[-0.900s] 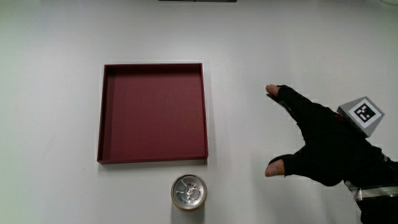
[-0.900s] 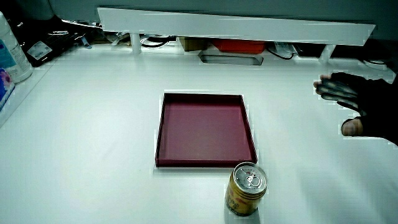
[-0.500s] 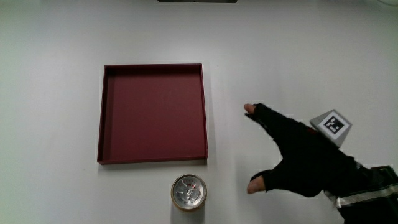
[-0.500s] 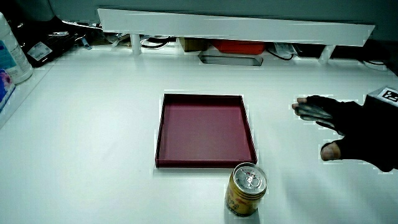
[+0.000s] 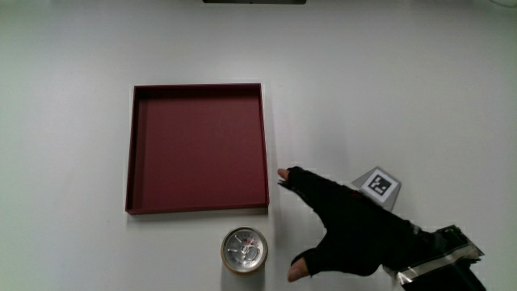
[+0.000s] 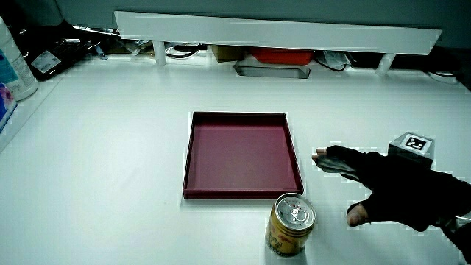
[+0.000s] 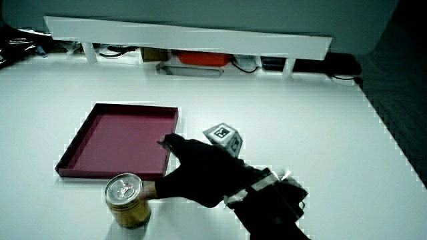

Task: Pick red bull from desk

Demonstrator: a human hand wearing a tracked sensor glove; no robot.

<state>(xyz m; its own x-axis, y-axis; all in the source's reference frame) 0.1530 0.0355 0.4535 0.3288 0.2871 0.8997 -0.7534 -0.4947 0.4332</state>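
Low in the main view, the hand [image 5: 355, 234], fingers spread and holding nothing, hovers just beside the upright can [image 5: 245, 250], near the tray [image 5: 129, 162].

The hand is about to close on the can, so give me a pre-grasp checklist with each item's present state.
1. Can upright on the table, lid up: ok.
2. Hand open, fingers spread, holding nothing: ok.
3. Hand beside the can, thumb close to it; contact with the can: cannot tell, since a side view shows the thumb right at the can's wall.
4. Space around the can: ok. The red tray lies just farther from the person than the can, apart from it by a narrow strip of table.
5. Tray holds nothing: ok.
6. Fingers wrapped around the can: not ok, not yet done.
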